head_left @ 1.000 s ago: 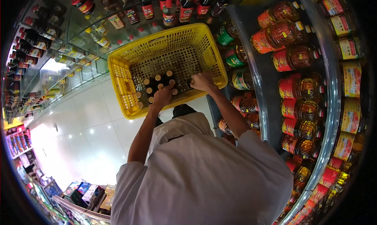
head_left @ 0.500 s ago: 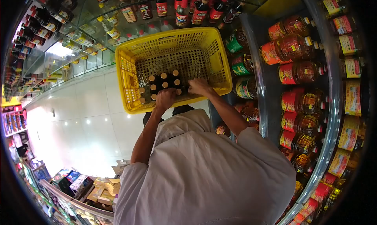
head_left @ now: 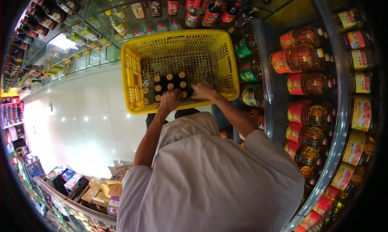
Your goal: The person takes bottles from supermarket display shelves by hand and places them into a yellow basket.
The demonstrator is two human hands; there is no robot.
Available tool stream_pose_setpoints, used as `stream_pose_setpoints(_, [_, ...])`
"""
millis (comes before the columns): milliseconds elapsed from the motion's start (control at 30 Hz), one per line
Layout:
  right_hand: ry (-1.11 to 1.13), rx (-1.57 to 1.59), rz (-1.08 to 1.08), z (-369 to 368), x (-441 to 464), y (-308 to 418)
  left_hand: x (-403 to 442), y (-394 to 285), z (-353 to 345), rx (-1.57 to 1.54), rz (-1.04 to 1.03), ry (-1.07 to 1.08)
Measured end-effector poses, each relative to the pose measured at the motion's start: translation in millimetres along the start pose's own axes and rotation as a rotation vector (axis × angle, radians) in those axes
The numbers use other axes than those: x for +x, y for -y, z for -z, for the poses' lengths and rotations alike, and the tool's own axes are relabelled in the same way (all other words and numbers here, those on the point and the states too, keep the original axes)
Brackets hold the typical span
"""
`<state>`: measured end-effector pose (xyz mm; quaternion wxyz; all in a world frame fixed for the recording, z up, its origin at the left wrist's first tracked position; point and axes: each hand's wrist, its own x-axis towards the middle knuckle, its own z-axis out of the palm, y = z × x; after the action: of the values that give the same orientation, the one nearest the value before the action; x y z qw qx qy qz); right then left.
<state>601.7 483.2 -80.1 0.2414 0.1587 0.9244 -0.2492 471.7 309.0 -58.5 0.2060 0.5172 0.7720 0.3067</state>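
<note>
In front of me is a yellow perforated crate. Several dark bottles with tan caps stand upright together in its left and middle part. My left hand reaches over the near rim with fingers curled at the caps of the nearest bottles; what its fingers grip is hidden. To the right of the bottles, my right hand is inside the crate by its near wall. Its fingers are bent closed beside the bottle group, and anything in them is too hidden to make out.
Glass shelves with sauce bottles run behind and left of the crate. Large oil bottles line the shelves at right behind a clear rail. Cartons lie at lower left, beyond the tiled floor.
The view has shifted, so the crate appears slightly further right. My right hand has moved left, closer to the bottles. My left hand stays by the near caps, slightly lower around them.
</note>
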Motion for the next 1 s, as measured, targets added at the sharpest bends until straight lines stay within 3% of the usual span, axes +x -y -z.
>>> stream_pose_setpoints(433, [0.072, 0.094, -0.048, 43, -17, -1, -1, -2, 3, -0.009, -0.015, -0.036])
stream_pose_setpoints(533, [-0.075, 0.242, -0.007, 49, -28, -10, -2, -11, 24, 0.059, 0.003, -0.03])
stream_pose_setpoints(600, [-0.23, 0.348, -0.104, 65, -47, -6, -5, -12, 43, 0.004, 0.11, -0.081])
stream_pose_setpoints(633, [-0.196, 0.34, -0.193, 81, -61, 4, -9, -3, 48, 0.004, 0.111, -0.077])
stream_pose_setpoints(767, [-0.28, 0.334, -0.227, 78, -91, 9, -35, 23, 92, 0.064, 0.118, -0.45])
stream_pose_setpoints(800, [-0.331, 0.313, -0.187, 66, -95, 8, -40, 28, 100, 0.065, 0.118, -0.447])
stream_pose_setpoints(867, [-0.378, 0.292, -0.147, 44, -94, 7, -52, 40, 113, 0.478, 0.134, -0.633])
stream_pose_setpoints(1000, [-0.406, 0.226, -0.112, 5, -68, 10, -76, 92, 97, 0.48, 0.24, -0.636])
